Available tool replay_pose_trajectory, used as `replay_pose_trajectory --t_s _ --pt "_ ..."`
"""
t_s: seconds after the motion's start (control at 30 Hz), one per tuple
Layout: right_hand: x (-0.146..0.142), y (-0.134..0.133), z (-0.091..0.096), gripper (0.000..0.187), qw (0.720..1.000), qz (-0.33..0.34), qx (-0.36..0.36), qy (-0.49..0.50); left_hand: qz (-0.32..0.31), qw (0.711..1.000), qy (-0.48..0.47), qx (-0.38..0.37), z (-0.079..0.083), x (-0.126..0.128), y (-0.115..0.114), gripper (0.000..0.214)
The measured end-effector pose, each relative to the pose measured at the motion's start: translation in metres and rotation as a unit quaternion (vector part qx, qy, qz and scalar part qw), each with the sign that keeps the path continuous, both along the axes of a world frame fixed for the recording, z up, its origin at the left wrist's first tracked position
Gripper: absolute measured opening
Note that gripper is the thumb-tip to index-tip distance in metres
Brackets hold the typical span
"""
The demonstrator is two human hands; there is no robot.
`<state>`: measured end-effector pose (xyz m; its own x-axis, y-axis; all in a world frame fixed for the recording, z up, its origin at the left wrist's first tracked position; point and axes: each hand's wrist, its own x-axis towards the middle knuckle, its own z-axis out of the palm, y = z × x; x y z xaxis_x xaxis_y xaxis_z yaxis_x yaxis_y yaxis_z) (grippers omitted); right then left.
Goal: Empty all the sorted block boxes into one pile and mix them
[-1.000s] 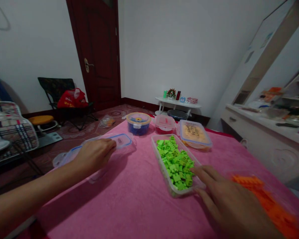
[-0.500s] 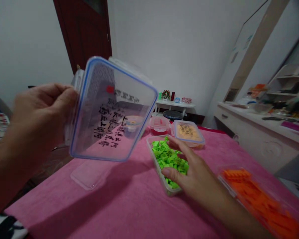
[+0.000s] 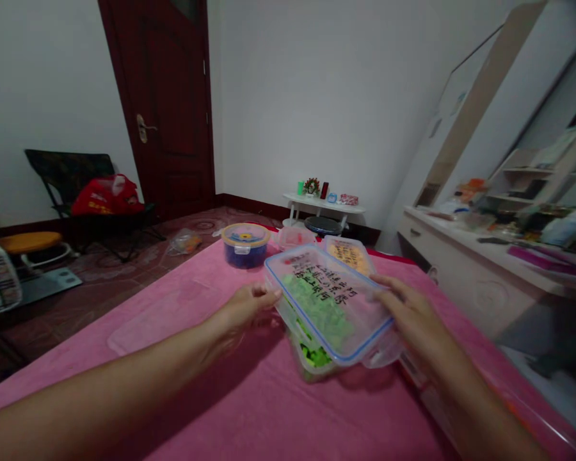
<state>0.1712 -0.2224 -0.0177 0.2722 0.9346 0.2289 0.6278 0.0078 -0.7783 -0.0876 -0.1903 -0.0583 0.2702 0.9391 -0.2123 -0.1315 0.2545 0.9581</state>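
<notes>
A clear lid [image 3: 326,301] with a blue seal and black handwriting lies tilted over the rectangular box [image 3: 312,371] of green building blocks [image 3: 315,354]. Its near corner sticks out past the box, so some blocks show at the lower left. My left hand [image 3: 252,304] pinches the lid's left edge. At the right edge, my right hand [image 3: 403,307] has its fingers on the lid, thumb partly hidden.
Behind stand a round blue tub [image 3: 246,246], a pink-lidded box [image 3: 296,238] and a box of yellow pieces [image 3: 349,256]. Another clear lid [image 3: 148,330] lies left on the pink tablecloth [image 3: 249,403]. A clear box [image 3: 523,416] is at the right edge.
The lid has come down from upright in my left hand to over the green blocks. My right hand has moved from the box's side onto the lid's right edge.
</notes>
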Motion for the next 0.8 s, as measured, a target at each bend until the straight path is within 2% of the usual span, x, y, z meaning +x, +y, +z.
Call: replay_pose_trajectory --t_s 0.07,0.17,0.23,0.33,0.43,0.57,0.67,0.8 --pt "0.002 -0.001 -0.002 0.045 0.982 -0.007 -0.055 -0.179 -0.004 1.0 -0.019 -0.013 -0.013 0.004 0.002 0.029" --pt "-0.005 -0.007 -0.003 0.039 0.916 -0.018 -0.142 -0.375 0.008 0.999 -0.035 -0.027 -0.021 0.009 0.008 0.032" --pt "-0.011 -0.009 -0.004 0.037 0.883 -0.007 -0.189 -0.429 0.029 0.999 -0.029 -0.025 -0.021 0.012 0.012 0.035" --pt "-0.016 -0.009 -0.007 0.038 0.865 0.008 -0.21 -0.456 0.042 0.999 -0.024 0.002 -0.021 0.016 0.017 0.04" --pt "-0.016 -0.007 -0.014 0.037 0.874 0.037 -0.207 -0.438 0.048 0.998 -0.035 0.009 -0.025 0.017 0.022 0.046" --pt "-0.011 -0.005 -0.027 0.04 0.908 0.083 -0.171 -0.374 0.072 0.997 -0.028 -0.03 -0.029 0.014 0.021 0.058" --pt "-0.008 -0.004 -0.032 0.044 0.926 0.105 -0.149 -0.33 0.057 0.997 -0.016 -0.053 -0.029 0.011 0.019 0.057" --pt "-0.01 -0.005 -0.035 0.049 0.948 0.101 -0.15 -0.262 0.05 0.998 -0.007 -0.035 -0.03 0.012 0.027 0.052"
